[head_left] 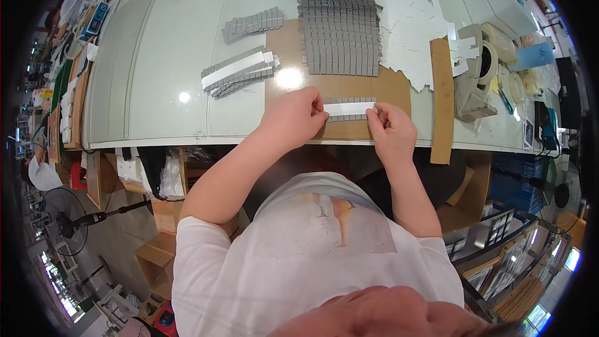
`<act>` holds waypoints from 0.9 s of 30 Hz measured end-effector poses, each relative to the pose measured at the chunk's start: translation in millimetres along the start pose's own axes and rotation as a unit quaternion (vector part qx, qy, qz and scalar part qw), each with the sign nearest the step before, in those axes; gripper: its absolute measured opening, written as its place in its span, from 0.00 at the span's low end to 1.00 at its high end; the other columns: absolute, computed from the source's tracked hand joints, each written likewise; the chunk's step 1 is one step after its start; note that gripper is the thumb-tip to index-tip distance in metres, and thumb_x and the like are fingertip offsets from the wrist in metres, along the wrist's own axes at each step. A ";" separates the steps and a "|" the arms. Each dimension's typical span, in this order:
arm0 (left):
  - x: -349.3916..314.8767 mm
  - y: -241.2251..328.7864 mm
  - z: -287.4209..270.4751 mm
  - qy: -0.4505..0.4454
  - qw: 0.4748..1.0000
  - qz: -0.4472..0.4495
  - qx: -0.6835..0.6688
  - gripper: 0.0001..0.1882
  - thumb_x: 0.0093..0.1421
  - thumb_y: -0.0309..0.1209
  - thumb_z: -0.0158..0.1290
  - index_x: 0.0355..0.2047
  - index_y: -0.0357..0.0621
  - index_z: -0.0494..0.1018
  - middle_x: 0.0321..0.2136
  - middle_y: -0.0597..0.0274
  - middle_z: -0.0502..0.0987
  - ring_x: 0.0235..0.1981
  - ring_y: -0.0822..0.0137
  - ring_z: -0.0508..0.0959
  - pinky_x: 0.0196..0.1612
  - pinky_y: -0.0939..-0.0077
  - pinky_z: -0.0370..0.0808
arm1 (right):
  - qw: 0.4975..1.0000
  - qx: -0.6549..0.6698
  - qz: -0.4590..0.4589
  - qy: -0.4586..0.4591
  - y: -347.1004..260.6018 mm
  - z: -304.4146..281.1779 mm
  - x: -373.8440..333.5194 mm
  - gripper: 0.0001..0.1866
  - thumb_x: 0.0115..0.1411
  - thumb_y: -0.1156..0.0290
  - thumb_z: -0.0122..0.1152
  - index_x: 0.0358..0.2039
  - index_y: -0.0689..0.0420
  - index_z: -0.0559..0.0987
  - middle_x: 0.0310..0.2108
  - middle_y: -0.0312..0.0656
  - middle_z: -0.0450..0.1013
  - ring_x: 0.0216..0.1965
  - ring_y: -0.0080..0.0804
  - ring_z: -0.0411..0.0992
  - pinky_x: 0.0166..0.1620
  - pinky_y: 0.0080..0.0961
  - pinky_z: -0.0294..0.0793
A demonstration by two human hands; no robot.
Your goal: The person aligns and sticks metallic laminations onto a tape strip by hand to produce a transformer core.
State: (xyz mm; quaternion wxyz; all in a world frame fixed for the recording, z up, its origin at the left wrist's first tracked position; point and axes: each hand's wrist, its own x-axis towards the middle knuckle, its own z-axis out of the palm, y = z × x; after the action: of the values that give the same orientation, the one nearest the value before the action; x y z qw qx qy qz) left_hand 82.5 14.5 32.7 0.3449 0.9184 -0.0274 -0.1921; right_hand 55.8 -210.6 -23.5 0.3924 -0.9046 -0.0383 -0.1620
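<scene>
A narrow white strip (349,109) lies along a row of small grey pieces (352,100) on the brown cardboard sheet (393,87). My left hand (299,114) is closed, thumb and fingertips pinching the strip's left end. At its right end my right hand (394,130) pinches with thumb and forefinger, the other fingers curled. Beyond my hands sits a large block of grey segmented rows (340,31). To the left, several grey rows with a white strip on top (236,70) are piled askew, and another grey bundle (253,24) lies farther back.
White notched sheets (409,31) are heaped right of the grey block. A brown cardboard strip (442,103) overhangs the table's near edge. Farther right stand a tape dispenser (474,97), tape rolls (516,87) and a blue bottle (531,56). A standing fan (68,219) is at the lower left.
</scene>
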 end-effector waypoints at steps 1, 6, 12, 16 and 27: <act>0.8 1.0 -0.2 -0.001 1.000 0.003 0.008 0.12 0.60 0.36 0.63 0.33 0.40 0.77 0.25 0.59 0.80 0.28 0.61 0.80 0.34 0.67 0.76 | 1.000 0.008 0.012 -0.008 1.9 -1.2 0.9 0.06 0.57 0.73 0.71 0.34 0.58 0.83 0.22 0.39 0.74 0.23 0.35 0.73 0.29 0.32 0.73; 3.3 5.4 -1.4 -0.022 1.000 -0.002 -0.001 0.12 0.60 0.37 0.63 0.33 0.42 0.77 0.30 0.52 0.82 0.35 0.50 0.82 0.40 0.57 0.78 | 0.998 0.041 0.042 -0.025 6.1 -6.4 4.6 0.10 0.57 0.74 0.70 0.40 0.60 0.83 0.23 0.40 0.74 0.26 0.37 0.74 0.32 0.33 0.74; 5.4 4.2 0.4 -0.018 1.000 -0.002 0.008 0.12 0.58 0.37 0.64 0.32 0.42 0.77 0.26 0.58 0.81 0.31 0.59 0.81 0.37 0.64 0.77 | 0.998 0.035 0.056 -0.018 4.0 -9.7 2.3 0.12 0.56 0.75 0.70 0.42 0.60 0.82 0.29 0.42 0.75 0.30 0.39 0.75 0.35 0.34 0.75; 6.0 -2.4 3.1 -0.003 1.000 0.010 0.004 0.12 0.58 0.38 0.65 0.31 0.42 0.78 0.26 0.58 0.81 0.30 0.59 0.81 0.36 0.64 0.77 | 0.973 -0.093 -0.199 -0.069 -23.2 -3.1 -11.3 0.19 0.57 0.62 0.71 0.48 0.53 0.83 0.56 0.48 0.71 0.58 0.51 0.67 0.59 0.49 0.64; 6.6 -0.2 2.6 -0.009 1.000 -0.007 0.006 0.13 0.57 0.39 0.65 0.30 0.42 0.78 0.25 0.60 0.80 0.29 0.61 0.80 0.35 0.65 0.76 | 0.968 -0.201 -0.149 0.010 25.4 -23.7 -25.4 0.23 0.65 0.49 0.62 0.49 0.54 0.84 0.65 0.51 0.67 0.65 0.55 0.61 0.67 0.66 0.51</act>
State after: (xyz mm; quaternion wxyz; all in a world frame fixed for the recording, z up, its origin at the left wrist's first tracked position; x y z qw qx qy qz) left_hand 87.6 11.8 28.5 0.3379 0.9188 -0.0252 -0.2023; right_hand 30.6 -243.7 -34.2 0.1746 -0.9474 -0.1352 -0.2318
